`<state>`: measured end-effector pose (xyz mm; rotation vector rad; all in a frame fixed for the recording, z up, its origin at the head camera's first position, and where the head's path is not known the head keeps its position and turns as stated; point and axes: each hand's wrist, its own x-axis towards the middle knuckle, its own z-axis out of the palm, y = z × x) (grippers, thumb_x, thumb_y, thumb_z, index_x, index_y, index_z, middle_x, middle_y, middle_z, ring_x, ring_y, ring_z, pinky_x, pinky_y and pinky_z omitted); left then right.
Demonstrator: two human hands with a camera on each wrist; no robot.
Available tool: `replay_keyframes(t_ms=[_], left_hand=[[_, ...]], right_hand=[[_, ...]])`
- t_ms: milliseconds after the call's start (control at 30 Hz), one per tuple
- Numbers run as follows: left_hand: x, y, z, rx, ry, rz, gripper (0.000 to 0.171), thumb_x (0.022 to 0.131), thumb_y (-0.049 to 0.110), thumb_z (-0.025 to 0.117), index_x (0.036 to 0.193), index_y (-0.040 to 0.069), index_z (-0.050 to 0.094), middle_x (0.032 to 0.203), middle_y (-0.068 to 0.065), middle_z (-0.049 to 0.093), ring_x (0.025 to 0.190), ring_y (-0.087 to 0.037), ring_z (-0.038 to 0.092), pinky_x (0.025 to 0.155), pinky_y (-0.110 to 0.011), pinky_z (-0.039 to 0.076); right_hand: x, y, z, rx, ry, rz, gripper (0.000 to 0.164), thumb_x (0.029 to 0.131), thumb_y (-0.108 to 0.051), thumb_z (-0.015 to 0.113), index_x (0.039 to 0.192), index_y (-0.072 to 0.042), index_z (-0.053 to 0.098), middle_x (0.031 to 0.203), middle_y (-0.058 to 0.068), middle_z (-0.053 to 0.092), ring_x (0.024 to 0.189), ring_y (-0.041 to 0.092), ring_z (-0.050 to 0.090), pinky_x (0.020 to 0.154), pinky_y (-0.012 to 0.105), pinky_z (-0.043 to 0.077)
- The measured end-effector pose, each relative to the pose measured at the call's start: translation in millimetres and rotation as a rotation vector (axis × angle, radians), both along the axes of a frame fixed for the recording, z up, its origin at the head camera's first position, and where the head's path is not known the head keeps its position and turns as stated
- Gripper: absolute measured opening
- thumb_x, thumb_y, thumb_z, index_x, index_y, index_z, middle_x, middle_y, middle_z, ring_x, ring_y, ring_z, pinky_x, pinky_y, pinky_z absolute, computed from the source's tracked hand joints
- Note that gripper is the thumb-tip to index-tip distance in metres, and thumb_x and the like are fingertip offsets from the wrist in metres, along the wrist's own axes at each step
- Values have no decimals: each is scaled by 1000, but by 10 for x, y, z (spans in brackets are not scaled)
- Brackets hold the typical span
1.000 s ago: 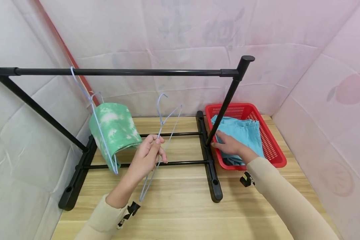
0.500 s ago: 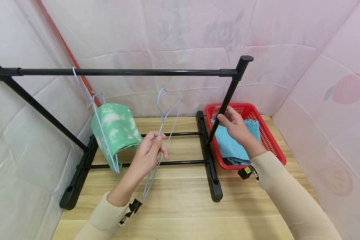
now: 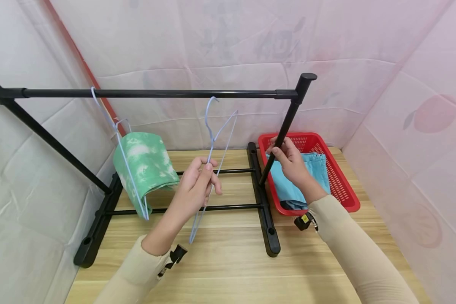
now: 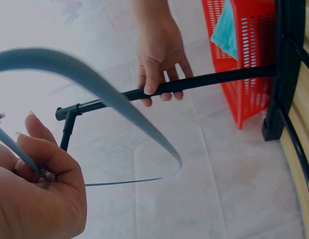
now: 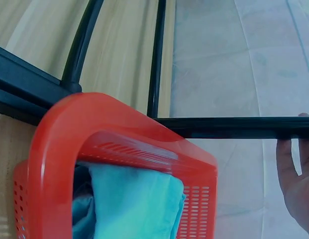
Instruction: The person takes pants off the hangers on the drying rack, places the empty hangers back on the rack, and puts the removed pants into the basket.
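A pale blue clothes hanger (image 3: pixel 211 145) is pinched in my left hand (image 3: pixel 194 185), its hook just below the rack's top bar (image 3: pixel 156 93) in the head view. My right hand (image 3: pixel 292 164) grips the right upright (image 3: pixel 285 126) of the black rack, thumb on the near side. At the left of the bar hangs another pale blue hanger (image 3: pixel 123 152). A green and white tie-dyed cloth (image 3: pixel 144 164) hangs beside it on a hanger whose hook shows above the cloth.
Behind the right upright, a red basket (image 3: pixel 343 181) holds folded blue cloth (image 3: pixel 292 185). The rack's black feet (image 3: pixel 267 223) and two low crossbars stand on the wooden table (image 3: pixel 228 270). Pale printed sheets (image 3: pixel 232 46) enclose the back and sides.
My right hand has left the blue cloth in the basket and risen to grip the upright. My left hand has raised the hanger slightly and to the right, toward the bar.
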<state>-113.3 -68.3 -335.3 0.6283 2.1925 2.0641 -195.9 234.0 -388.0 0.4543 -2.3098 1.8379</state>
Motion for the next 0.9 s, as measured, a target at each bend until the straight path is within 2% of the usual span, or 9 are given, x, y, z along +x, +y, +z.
replay_keyframes(t_ms=[167,233,467,667,900], left_hand=[[-76,114,77,31,23,-19,29,111,28,32,121,5,46,67,-8,63,39,-15,37,33,-30,36],[-115,167,105,45,28,-27,27,111,27,32,121,6,46,68,-9,62,40,-15,38,34,-29,36],[-279,350,141,64,8,-19,28,111,25,32,123,4,46,70,-10,63,43,-13,38,39,-25,38],[-401,472,83,61,-5,-5,27,111,25,31,121,5,46,69,-8,62,43,-12,39,39,-24,39],[-490,571,15,53,-21,5,25,111,24,32,120,6,47,68,-6,63,40,-12,38,39,-25,37]], right_hand=[[6,-28,-34,-21,48,-10,24,104,-6,48,128,-3,49,111,34,58,108,44,57,96,29,53],[8,-33,-45,-26,54,-14,23,104,-6,48,127,-4,49,111,34,58,108,46,56,95,27,53],[26,-59,-48,-12,47,-29,23,105,-8,49,128,-6,48,111,28,60,105,32,61,98,33,53],[34,-74,-54,-2,48,-24,24,104,-6,48,129,-4,47,112,30,59,107,37,58,101,36,51],[20,-57,-49,6,78,-18,26,104,-5,48,130,-2,46,110,29,60,106,36,59,97,30,52]])
